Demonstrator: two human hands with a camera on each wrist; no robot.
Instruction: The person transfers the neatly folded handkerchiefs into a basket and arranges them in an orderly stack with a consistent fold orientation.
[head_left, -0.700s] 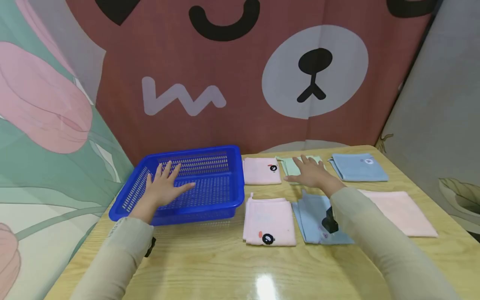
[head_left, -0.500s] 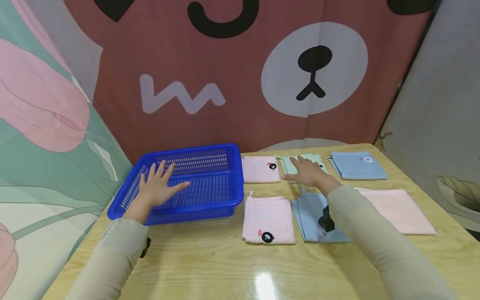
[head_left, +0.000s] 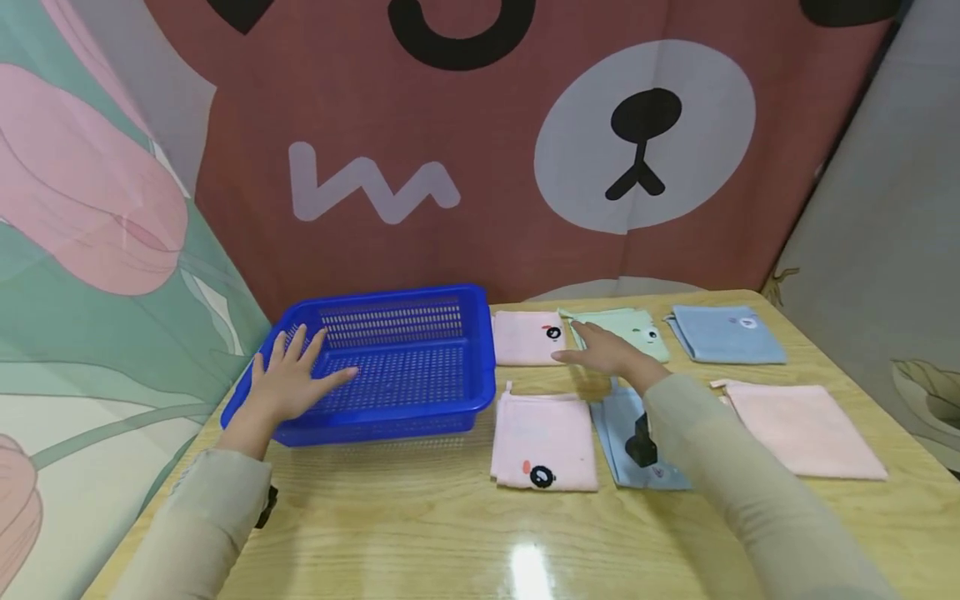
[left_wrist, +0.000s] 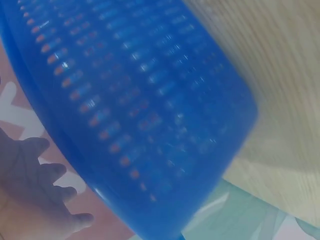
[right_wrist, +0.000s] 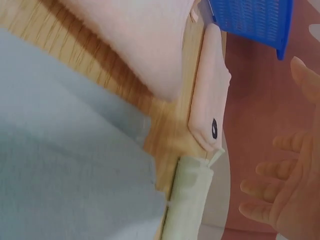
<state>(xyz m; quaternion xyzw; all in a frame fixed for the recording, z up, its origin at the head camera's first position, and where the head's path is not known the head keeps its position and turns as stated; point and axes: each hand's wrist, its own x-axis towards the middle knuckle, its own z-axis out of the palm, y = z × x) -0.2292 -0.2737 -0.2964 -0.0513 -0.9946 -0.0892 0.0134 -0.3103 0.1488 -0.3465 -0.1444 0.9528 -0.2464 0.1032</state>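
Observation:
A blue perforated plastic basket [head_left: 397, 367] sits at the table's left. My left hand [head_left: 288, 379] lies over its front left corner with fingers spread and nothing in it; the left wrist view shows that hand [left_wrist: 35, 200] beside the basket [left_wrist: 140, 100]. My right hand [head_left: 602, 352] reaches out flat with straight fingers over the near left edge of a folded green towel [head_left: 637, 329], beside a folded pink towel [head_left: 525, 337]. I cannot tell whether it touches. In the right wrist view its fingers [right_wrist: 280, 195] are spread above the green towel [right_wrist: 190, 210] and the pink one [right_wrist: 210, 100].
More folded towels lie on the wooden table [head_left: 420, 533]: a blue one [head_left: 723, 333] at the back right, a pink one [head_left: 543, 429] in front, a blue one [head_left: 618, 425] partly under my right forearm, and a pink one [head_left: 806, 417] at right. Fabric backdrops enclose the table.
My left hand slid back and left, from inside the basket to its front left corner. My right hand drew left and nearer, from the middle of the green towel to its left edge.

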